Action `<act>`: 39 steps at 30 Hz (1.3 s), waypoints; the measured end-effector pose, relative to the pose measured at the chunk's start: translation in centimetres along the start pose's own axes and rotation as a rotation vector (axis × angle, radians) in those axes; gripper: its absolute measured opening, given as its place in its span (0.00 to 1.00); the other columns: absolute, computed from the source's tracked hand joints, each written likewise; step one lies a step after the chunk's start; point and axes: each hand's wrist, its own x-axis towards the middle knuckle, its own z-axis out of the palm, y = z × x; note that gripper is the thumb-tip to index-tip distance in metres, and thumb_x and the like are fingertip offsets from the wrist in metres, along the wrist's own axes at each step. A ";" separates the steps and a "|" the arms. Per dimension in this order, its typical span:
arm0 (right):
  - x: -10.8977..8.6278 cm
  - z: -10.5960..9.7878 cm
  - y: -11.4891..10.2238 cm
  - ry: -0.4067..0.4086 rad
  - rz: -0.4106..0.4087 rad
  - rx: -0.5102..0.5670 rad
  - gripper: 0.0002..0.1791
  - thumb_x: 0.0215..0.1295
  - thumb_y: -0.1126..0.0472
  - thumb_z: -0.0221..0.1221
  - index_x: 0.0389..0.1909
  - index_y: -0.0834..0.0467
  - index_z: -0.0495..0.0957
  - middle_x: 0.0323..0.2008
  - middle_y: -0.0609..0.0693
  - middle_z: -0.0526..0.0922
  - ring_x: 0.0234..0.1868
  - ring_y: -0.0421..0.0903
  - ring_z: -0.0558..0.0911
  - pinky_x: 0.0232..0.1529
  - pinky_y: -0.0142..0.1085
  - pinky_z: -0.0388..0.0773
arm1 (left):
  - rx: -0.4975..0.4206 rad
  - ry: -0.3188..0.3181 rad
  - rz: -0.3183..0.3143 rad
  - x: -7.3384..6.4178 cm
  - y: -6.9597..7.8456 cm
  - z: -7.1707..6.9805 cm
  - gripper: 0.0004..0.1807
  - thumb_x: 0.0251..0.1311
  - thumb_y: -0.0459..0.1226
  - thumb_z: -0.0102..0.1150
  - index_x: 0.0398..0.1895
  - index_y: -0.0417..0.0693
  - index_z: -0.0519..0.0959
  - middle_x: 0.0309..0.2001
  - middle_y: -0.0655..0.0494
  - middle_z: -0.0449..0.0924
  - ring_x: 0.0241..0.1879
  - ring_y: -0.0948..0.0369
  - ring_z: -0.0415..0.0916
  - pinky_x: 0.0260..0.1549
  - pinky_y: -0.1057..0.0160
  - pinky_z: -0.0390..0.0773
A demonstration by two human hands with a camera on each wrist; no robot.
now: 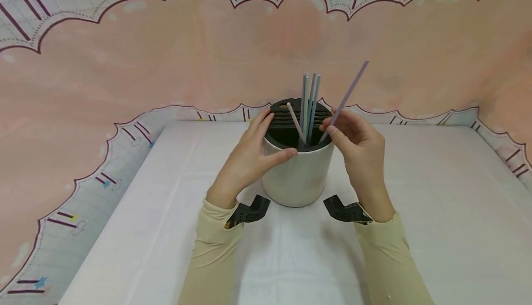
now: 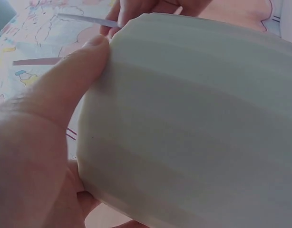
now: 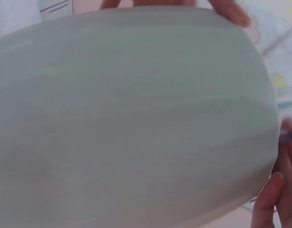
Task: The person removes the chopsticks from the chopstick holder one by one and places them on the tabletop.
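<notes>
A white round container [image 1: 297, 178] with a black slatted top [image 1: 287, 121] stands upright on the table. My left hand [image 1: 247, 159] holds its left side, thumb over the front rim and fingers at the back edge. Between thumb and fingers, my right hand [image 1: 363, 150] pinches a purple straw [image 1: 352, 85] that leans right, its lower end at the container's opening. Several bluish and pale straws [image 1: 307, 102] rise from that opening, and a pinkish one [image 1: 294, 119] tilts left. In both wrist views the container's wall [image 2: 193, 118] hides most of the straws.
White cloth covers the table [image 1: 440, 212] on both sides of the container. Behind it hangs a peach backdrop [image 1: 249, 56] with a scalloped, drawn border. A black wrist camera mount [image 1: 253, 209] sits on the left wrist, another [image 1: 347, 209] on the right.
</notes>
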 end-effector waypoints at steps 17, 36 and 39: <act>1.1 -3.0 0.8 0.375 -0.106 0.569 0.17 0.54 0.75 0.56 0.45 0.71 0.67 0.31 0.69 0.74 0.33 0.63 0.78 0.40 0.49 0.73 | -0.048 0.005 0.030 -0.5 0.0 0.0 0.49 0.45 0.67 0.50 0.69 0.57 0.48 0.66 0.78 0.35 0.66 0.70 0.36 0.60 0.55 0.50; 2.1 -7.8 2.2 0.540 -0.035 0.698 0.20 0.51 0.72 0.60 0.46 0.69 0.68 0.30 0.69 0.75 0.28 0.61 0.80 0.24 0.41 0.78 | -0.078 -0.023 0.043 -0.3 -0.4 0.1 0.42 0.48 0.65 0.48 0.66 0.63 0.53 0.66 0.79 0.33 0.66 0.67 0.37 0.59 0.51 0.52; 2.2 -8.4 2.7 0.543 -0.013 0.661 0.20 0.51 0.72 0.60 0.47 0.70 0.70 0.29 0.68 0.75 0.27 0.60 0.80 0.26 0.39 0.78 | -0.082 -0.021 0.048 -0.1 -0.5 0.1 0.42 0.48 0.65 0.49 0.66 0.64 0.53 0.66 0.80 0.32 0.66 0.66 0.37 0.58 0.50 0.52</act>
